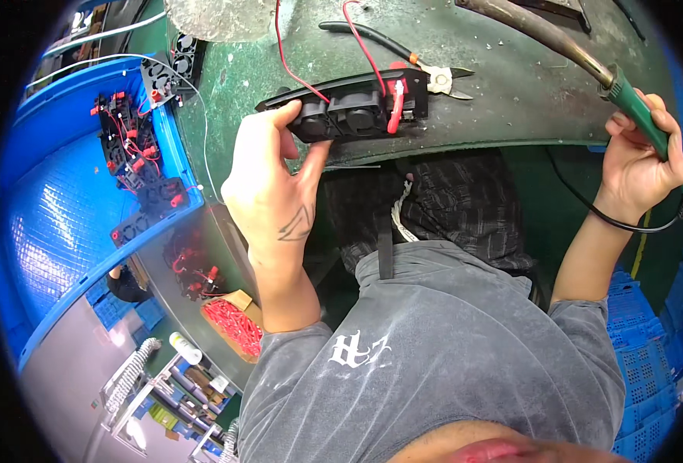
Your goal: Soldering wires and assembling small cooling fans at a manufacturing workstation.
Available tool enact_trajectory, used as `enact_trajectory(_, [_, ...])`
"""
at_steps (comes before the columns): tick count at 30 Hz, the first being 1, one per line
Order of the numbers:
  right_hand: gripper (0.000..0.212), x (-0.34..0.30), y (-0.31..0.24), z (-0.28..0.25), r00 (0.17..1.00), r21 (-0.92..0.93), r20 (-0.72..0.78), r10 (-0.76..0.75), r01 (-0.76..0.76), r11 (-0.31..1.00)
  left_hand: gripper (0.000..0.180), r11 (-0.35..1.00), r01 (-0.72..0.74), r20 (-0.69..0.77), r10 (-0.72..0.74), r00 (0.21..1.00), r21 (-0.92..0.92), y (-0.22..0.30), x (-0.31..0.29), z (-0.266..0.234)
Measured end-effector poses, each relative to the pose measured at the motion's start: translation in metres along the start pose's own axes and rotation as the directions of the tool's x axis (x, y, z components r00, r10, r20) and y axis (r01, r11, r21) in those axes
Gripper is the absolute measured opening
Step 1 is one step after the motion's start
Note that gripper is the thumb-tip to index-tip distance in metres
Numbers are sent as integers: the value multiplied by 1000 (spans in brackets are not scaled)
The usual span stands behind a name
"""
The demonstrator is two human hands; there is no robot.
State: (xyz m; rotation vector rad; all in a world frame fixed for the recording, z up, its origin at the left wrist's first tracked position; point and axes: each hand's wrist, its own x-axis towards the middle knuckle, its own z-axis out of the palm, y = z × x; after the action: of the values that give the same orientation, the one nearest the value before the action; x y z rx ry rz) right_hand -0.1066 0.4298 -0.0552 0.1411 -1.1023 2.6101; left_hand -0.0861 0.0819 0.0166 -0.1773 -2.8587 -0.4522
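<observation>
My left hand (264, 166) grips the left end of a black panel with two small fans (357, 114), its thumb and fingers pinched around the edge. Thin red wires rise from the panel past the top of the view, and a short, thick red sleeved lead (396, 108) stands out at its right end. My right hand (636, 163) is closed around the green handle of a soldering iron (640, 116). The iron's long metal barrel points up and left, apart from the panel. Behind the panel lie side cutters (438, 79) with their jaws spread on the worktop.
A green worktop (503, 116) ends just in front of me. At the left, a blue bin (56, 193) holds several similar fan panels with red leads (129, 143). Below it sits a cardboard box of red sleeves (237, 324). The iron's black cord (600, 212) loops by my right wrist.
</observation>
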Motion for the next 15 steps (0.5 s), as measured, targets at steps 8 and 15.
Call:
enact_trajectory(8, [37,0,1,9,999,-78,-38,-36,33,996,42,998,-4,-67,0,998,-57,-6,-4,-2])
enact_trajectory(15, [37,1,1,8,996,-136,-72,-56,46,990,43,993,-79,-192,61,979,-87,-15,-9,1])
